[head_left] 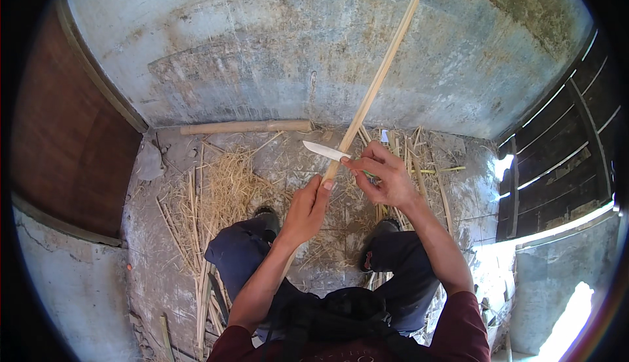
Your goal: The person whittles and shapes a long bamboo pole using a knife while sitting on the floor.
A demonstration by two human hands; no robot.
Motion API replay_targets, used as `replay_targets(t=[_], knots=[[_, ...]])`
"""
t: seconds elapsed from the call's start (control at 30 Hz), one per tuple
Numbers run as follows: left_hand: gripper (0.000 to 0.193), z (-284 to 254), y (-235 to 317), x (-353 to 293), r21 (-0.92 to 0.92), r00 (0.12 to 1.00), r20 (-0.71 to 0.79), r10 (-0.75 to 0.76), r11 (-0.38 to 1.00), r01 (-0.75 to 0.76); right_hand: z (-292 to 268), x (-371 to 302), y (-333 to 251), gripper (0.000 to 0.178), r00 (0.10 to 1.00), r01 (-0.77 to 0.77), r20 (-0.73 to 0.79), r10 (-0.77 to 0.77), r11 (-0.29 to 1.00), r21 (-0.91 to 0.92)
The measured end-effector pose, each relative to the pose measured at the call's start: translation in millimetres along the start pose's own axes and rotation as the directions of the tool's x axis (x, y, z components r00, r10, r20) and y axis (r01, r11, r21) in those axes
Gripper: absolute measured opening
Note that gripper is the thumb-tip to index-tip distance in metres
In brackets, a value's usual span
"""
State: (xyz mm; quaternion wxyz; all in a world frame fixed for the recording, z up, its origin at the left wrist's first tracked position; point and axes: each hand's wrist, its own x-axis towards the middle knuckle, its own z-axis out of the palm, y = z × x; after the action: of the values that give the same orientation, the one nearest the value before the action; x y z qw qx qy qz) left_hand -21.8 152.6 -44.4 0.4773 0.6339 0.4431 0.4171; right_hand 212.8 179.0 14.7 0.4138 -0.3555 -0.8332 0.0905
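Observation:
A long pale strip of split bamboo point(380, 77) slants up and away to the right, its far end in front of the wall. My left hand point(306, 210) is closed round its lower part, the thumb lying along the strip. In my right hand point(385, 175) is a knife point(325, 150), its handle mostly hidden by the fingers. The blade lies across the strip just above my left hand, its tip pointing left. Whether the edge bites into the bamboo I cannot tell.
Pale shavings point(229, 191) and thin strips point(196, 224) litter the floor. A bamboo pole point(246, 127) lies along the stained wall point(262, 54). A brown panel point(72, 126) stands at left, dark slatted boards point(557, 152) at right. My boots point(383, 231) rest among the scraps.

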Motion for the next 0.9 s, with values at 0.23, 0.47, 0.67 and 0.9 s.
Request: replay_targets(t=[0.23, 0.47, 0.67, 0.9], knots=[[0.041, 7, -9, -1, -0.048, 0.997, 0.07, -0.043, 0.998, 0.046, -29, 4, 46, 0.031, 0.973, -0.114, -0.211, 0.089, 0.987, -0.114], [0.045, 2, -14, -1, -0.072, 0.995, 0.083, -0.053, 0.996, 0.059, -19, -1, 34, 0.029, 0.984, -0.115, -0.148, 0.098, 0.987, -0.111], [0.045, -2, -8, -2, -0.009, 0.996, 0.058, -0.061, 0.998, 0.062, 6, -4, 2, 0.031, 1.0, -0.01, 0.017, 0.01, 1.0, -0.024], [0.042, -7, -5, -7, 0.109, 1.0, 0.027, 0.011, 0.994, -0.014, -11, 4, 46, 0.027, 0.987, -0.017, -0.159, -0.004, 0.991, -0.133]])
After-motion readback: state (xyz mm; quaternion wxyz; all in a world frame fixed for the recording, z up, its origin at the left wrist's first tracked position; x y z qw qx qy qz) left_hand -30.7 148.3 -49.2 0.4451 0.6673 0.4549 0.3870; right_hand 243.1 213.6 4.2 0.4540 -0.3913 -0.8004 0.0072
